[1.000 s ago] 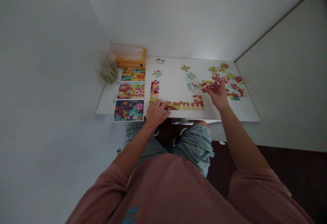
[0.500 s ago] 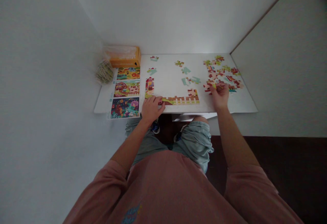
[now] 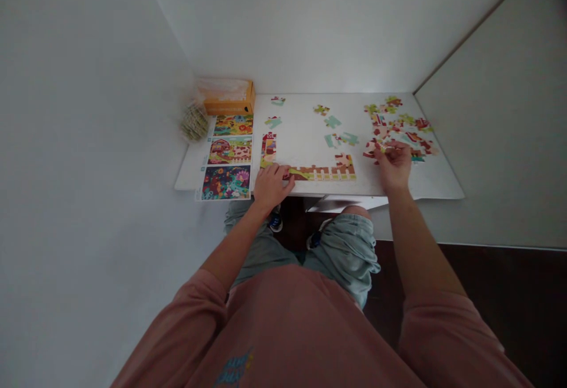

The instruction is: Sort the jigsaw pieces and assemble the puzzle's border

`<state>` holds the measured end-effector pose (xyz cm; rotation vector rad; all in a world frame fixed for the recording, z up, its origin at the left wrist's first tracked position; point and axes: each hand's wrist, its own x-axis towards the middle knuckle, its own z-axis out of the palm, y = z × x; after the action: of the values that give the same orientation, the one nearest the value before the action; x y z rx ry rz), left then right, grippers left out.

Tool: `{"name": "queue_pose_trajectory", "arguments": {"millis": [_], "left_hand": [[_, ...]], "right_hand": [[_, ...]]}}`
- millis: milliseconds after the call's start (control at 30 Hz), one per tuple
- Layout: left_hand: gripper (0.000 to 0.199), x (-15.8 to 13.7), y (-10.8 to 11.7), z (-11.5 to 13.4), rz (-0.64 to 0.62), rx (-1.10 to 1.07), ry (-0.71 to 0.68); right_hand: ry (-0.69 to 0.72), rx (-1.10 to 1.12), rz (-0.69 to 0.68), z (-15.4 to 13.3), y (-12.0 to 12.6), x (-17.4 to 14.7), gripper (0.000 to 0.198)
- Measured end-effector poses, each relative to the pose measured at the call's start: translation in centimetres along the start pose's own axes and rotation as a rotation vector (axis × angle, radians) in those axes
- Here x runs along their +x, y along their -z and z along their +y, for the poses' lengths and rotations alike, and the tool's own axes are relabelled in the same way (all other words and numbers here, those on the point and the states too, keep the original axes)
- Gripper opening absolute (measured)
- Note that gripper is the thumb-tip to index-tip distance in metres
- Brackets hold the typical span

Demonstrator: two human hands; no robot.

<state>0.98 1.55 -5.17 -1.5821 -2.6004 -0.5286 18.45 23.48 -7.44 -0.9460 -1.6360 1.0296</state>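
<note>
My left hand (image 3: 271, 186) lies with its fingers spread over the lower left corner of a partly joined jigsaw puzzle (image 3: 325, 174). The joined part is L-shaped, with a white fence along the bottom and a red barn strip (image 3: 268, 143) up the left side. Over at the heap of loose puzzle pieces (image 3: 415, 138), my right hand (image 3: 396, 166) has its fingertips pinched on a puzzle piece, mostly covered by the fingers. Between the two areas lie several pale green pieces (image 3: 332, 121) and a yellow-green piece (image 3: 321, 110).
Left of the puzzle, three picture cards (image 3: 230, 150) lie in a column, the lowest overhanging the front edge. An orange tissue box (image 3: 230, 106) and a bundled, speckled object (image 3: 194, 122) stand at the back left. Walls border the white table (image 3: 301, 131) at the back and sides.
The whole view has shifted, so the table sits farther right in the picture. My left hand stays on the puzzle corner; my right hand stays at the heap, its fingers slightly moved.
</note>
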Motion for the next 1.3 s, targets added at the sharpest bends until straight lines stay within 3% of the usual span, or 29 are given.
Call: {"name": "queue_pose_trajectory", "arguments": {"millis": [1300], "left_hand": [[0.027, -0.07, -0.35, -0.37, -0.010, -0.020, -0.017]], "right_hand": [[-0.041, -0.045, -0.051, 0.14, 0.09, -0.08, 0.021]]}}
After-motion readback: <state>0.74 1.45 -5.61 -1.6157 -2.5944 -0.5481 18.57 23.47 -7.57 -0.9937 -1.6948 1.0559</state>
